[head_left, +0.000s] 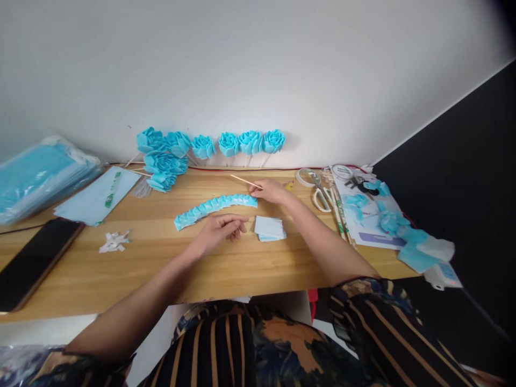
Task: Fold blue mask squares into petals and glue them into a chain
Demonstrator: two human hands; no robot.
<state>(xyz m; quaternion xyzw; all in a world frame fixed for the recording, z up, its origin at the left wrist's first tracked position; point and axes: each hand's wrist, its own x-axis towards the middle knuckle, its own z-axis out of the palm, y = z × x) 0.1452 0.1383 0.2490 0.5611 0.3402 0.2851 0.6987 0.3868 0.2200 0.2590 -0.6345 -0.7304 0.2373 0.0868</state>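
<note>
My right hand (268, 191) pinches one end of a thin wooden stick (242, 180), which points up and to the left just above the table. Beneath it a curved row of folded light-blue petals (215, 206) lies on the wood, its right end close to my fingers. My left hand (226, 226) rests just in front of that row, fingers loosely bent and apart, with nothing seen in them. Between my hands sits a small stack of white and blue squares (269, 228).
Finished blue flowers on sticks (250, 142) lean along the wall. On the left are packaged blue sheets (44, 172), a phone (38, 263) and white scraps (114, 242). Scissors (320, 194), a tape roll (305, 177) and loose blue petals (391, 220) lie on the right.
</note>
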